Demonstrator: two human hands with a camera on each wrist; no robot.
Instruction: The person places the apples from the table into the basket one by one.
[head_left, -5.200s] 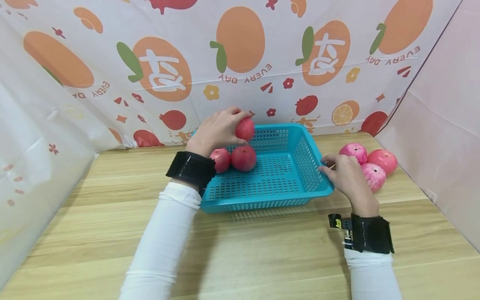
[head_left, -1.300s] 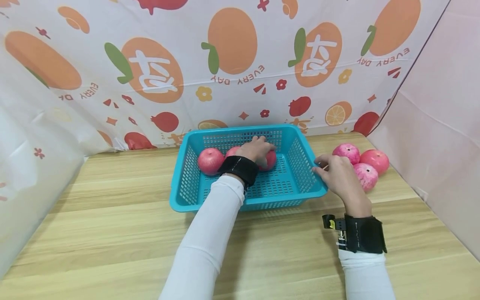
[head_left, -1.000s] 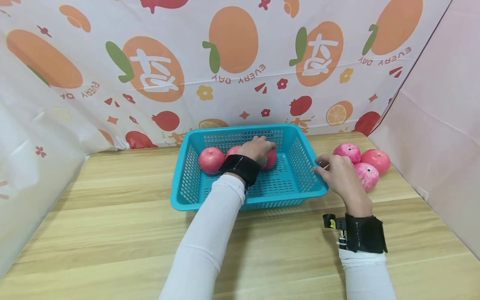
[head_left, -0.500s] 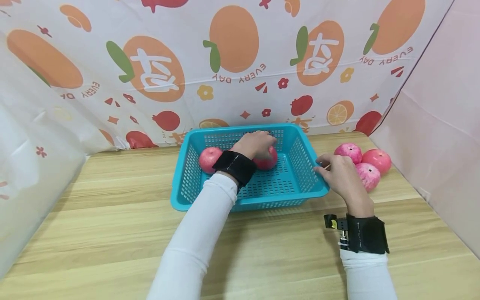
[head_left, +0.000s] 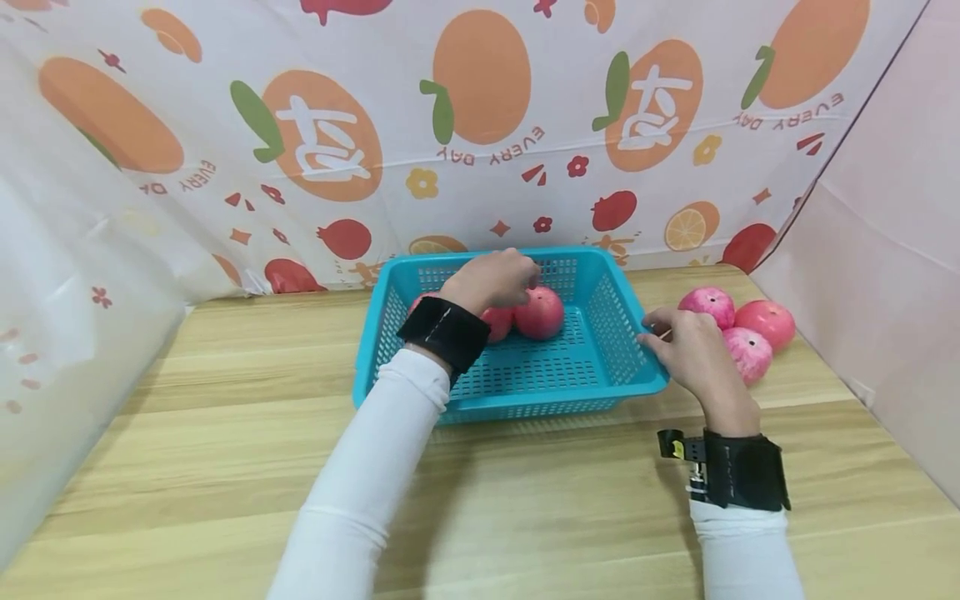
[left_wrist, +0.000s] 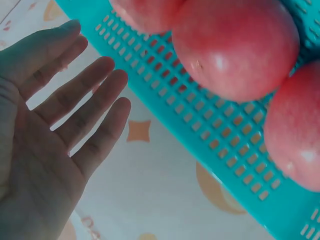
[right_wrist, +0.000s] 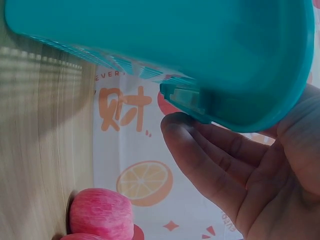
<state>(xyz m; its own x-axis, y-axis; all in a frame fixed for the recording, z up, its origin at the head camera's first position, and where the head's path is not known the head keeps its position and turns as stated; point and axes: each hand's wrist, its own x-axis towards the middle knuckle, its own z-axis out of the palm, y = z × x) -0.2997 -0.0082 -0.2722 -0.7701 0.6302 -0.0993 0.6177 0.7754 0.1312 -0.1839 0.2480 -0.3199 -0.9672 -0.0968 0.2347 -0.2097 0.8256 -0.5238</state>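
A blue plastic basket point(head_left: 517, 407) with slotted walls sits on the wooden table. Inside, along its back side, lie 3 red apples: a right one point(head_left: 540, 313), a middle one point(head_left: 498, 323) and a left one point(head_left: 422, 300) mostly hidden behind the left wrist. My left hand point(head_left: 491, 279) hovers over the apples; the left wrist view shows this hand point(left_wrist: 45, 165) apart from the fruit, fingers spread, holding nothing. With curled fingers my right hand point(head_left: 693, 354) grips the basket's right rim; the right wrist view has the fingers point(right_wrist: 200, 165) under the edge.
On the table right of the basket, close to the right hand, three more apples sit together: two pink-streaked apples point(head_left: 708, 305) and a redder apple point(head_left: 767, 323). A fruit-print sheet point(head_left: 480, 192) hangs just behind the basket.
The apple my left hand held above the basket 5.2 s ago now lies in it, released. That hand has since lifted and drawn back leftward. My right hand keeps hold of the rim.
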